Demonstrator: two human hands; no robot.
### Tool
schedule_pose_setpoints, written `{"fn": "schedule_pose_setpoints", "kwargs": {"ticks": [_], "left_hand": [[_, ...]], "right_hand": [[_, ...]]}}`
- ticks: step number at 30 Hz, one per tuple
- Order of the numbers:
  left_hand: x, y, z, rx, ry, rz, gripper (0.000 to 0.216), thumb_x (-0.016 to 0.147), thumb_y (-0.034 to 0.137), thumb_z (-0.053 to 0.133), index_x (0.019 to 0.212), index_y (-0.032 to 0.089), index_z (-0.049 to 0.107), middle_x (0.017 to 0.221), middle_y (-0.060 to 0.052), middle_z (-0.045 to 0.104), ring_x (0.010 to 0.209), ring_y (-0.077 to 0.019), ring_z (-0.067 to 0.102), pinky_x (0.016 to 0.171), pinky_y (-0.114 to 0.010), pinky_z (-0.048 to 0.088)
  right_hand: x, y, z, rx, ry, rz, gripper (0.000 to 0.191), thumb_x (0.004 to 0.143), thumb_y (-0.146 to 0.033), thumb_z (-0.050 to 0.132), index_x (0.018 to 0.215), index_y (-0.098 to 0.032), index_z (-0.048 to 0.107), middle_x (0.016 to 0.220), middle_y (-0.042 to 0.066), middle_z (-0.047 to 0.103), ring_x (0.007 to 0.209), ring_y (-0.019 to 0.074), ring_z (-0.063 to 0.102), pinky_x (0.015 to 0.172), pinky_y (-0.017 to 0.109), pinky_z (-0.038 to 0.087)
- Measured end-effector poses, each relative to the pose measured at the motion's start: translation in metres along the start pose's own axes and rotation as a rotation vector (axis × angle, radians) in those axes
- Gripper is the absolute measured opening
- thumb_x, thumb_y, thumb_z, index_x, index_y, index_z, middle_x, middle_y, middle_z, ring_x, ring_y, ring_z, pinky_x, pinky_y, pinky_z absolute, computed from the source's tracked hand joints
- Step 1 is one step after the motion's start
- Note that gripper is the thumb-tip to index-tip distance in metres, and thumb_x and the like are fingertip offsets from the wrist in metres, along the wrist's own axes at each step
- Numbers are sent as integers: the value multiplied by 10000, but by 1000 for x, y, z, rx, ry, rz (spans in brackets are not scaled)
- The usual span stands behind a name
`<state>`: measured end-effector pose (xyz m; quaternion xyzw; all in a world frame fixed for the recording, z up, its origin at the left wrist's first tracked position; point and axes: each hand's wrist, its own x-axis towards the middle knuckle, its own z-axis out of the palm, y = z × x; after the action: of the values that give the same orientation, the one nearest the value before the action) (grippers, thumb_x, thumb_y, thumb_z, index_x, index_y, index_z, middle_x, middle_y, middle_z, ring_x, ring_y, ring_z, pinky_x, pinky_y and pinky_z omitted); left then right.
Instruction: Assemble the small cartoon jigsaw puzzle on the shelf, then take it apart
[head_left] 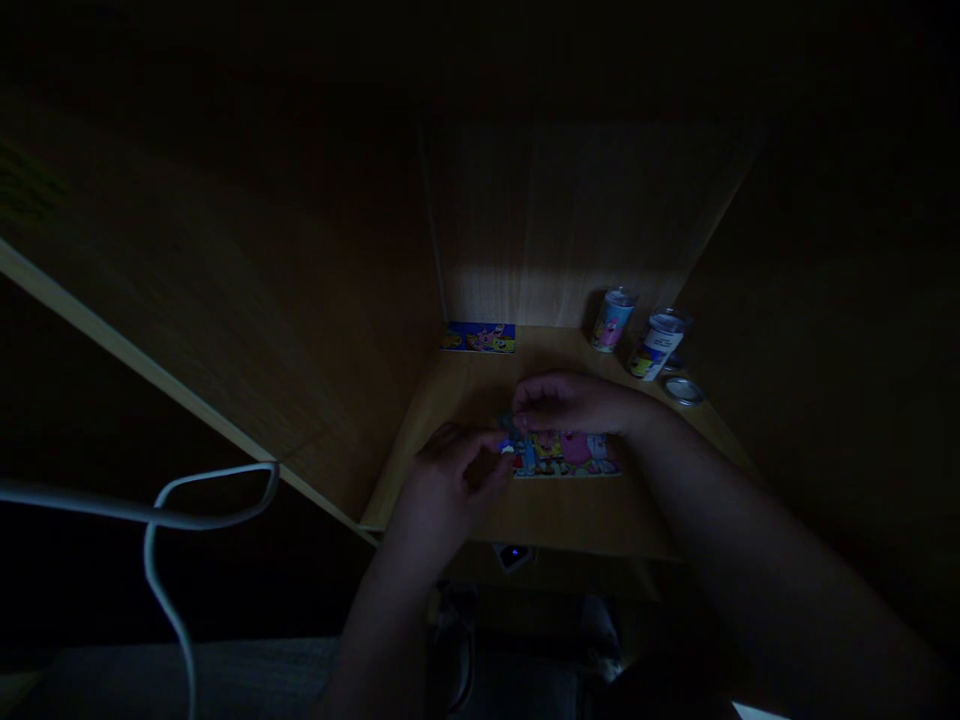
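one small puzzle piece [510, 424] sits between two hands, the right hand [574, 405] curled over it, the left hand [450, 490] pinching near it, grip too dim to tell, just above one cartoon jigsaw [562, 455] on a wooden desk [480, 510]. farther back are two printed cups [613, 320], one round lid [682, 390] and one cartoon card [478, 338].

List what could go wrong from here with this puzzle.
The dim light could make the small piece between the left hand and the right hand hard to match. The right hand, low over the SpongeBob puzzle, might nudge it out of line. The right forearm could catch the round metal lid if it swings outward.
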<state>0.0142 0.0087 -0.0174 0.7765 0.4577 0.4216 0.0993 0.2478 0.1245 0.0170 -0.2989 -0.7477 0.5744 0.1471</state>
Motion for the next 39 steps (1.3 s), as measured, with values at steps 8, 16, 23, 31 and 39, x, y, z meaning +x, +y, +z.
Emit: {"fn": "schedule_pose_setpoints", "kwargs": {"ticks": [8,16,23,31,39], "left_hand": [[-1,-10,-5,-14,-222,8,242,906,102,807,1081,268,790,1083,-33,774,1065,-232,714,946,-404,585],[-3,-14,1,9,-225,6,227,926,155,797,1113,283,796,1163,-50,742,1090,-244,697,971,-422,570],[0,-8,-4,-3,-239,24,268,925,152,800,1157,286,783,1210,-51,743,1136,-252,684,1022,-461,556],[1,-4,-6,30,-252,64,162,926,119,774,982,271,757,1159,-33,738,1102,-244,668,976,-437,533],[0,-3,-4,70,-272,72,161,951,117,746,1011,265,762,1125,-20,750,1085,-243,656,975,-435,509]], "right_hand": [[8,17,-9,-450,372,-155,455,951,-629,705,798,-206,638,703,-31,591,662,134,502,639,272,379],[6,17,-13,-512,526,-195,551,973,-703,660,723,-222,564,651,-42,502,623,131,422,618,283,326],[5,15,-11,-495,549,-197,573,970,-729,646,716,-224,549,657,-38,492,629,134,416,620,289,322],[2,23,-29,-537,851,-132,442,1014,-583,599,750,-231,562,685,1,573,668,170,509,647,305,359],[3,29,-32,-648,854,-30,410,1009,-511,576,715,-227,542,646,-10,560,636,159,505,628,302,321]]}}
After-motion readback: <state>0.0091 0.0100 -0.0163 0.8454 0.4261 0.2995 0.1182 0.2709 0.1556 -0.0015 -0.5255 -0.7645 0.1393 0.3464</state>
